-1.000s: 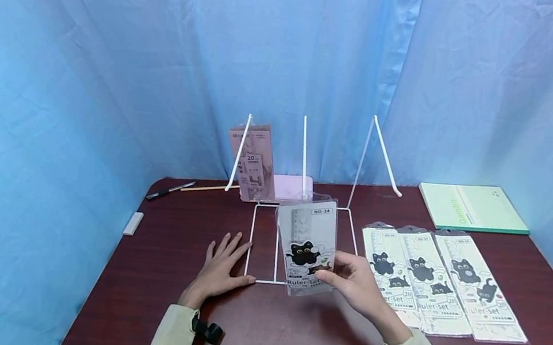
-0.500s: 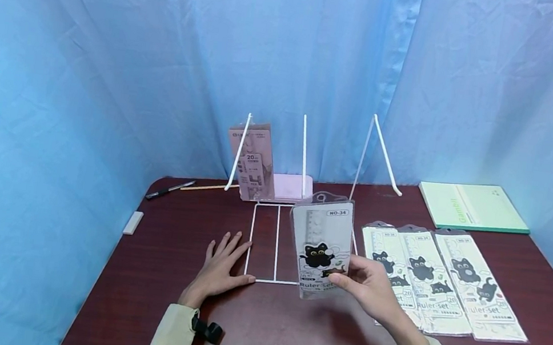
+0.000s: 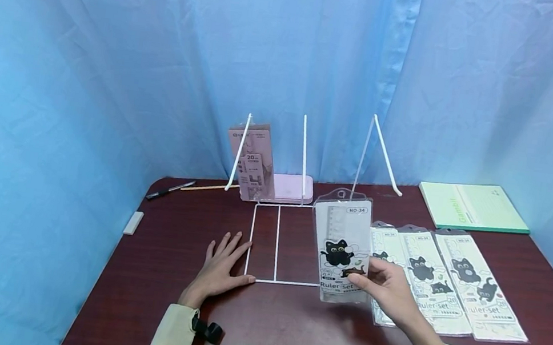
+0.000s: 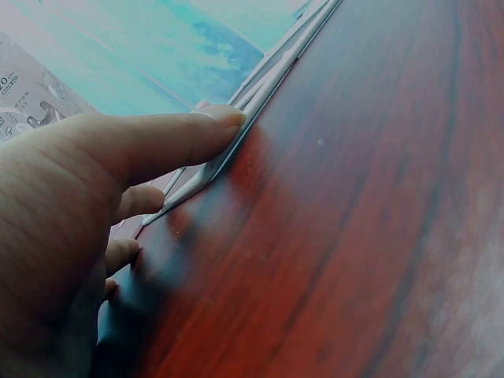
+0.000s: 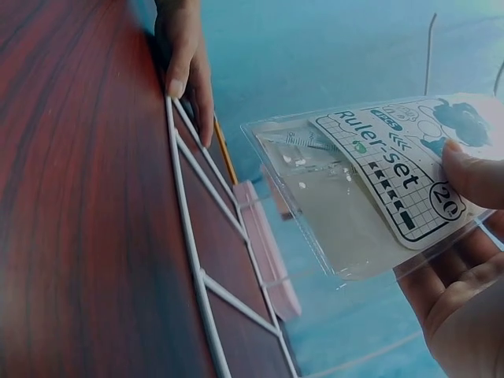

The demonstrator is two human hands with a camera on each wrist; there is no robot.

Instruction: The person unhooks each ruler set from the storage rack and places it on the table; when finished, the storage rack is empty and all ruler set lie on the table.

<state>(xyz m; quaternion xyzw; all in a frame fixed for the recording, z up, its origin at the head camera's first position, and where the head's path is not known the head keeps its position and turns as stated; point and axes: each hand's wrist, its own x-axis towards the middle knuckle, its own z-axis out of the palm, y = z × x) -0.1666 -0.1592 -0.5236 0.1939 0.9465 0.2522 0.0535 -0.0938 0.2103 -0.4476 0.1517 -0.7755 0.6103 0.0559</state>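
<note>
My right hand [image 3: 389, 287] pinches a clear-wrapped ruler set [image 3: 342, 244] by its lower right edge, thumb in front and fingers behind. The pack, printed with a black cat, is held nearly upright over the right part of a white wire rack [image 3: 259, 280]. In the right wrist view the ruler set's lower end [image 5: 370, 181] shows clear plastic and a tilted label. My left hand [image 3: 220, 269] lies with fingers spread on the table, its thumb and fingertips at the rack's left front corner. A pink ruler pack [image 3: 253, 164] hangs on the rack's left prong.
Several more ruler sets [image 3: 472, 288] lie side by side on the right, partly behind my right hand. A green notebook [image 3: 474, 207] is at the back right. A pink case [image 3: 292, 188] stands behind the rack; a pen [image 3: 169, 190] and a white eraser [image 3: 133, 223] lie left.
My right hand has carried the ruler set to the right, from the rack's middle toward the packs lying there. The left hand has stayed in place.
</note>
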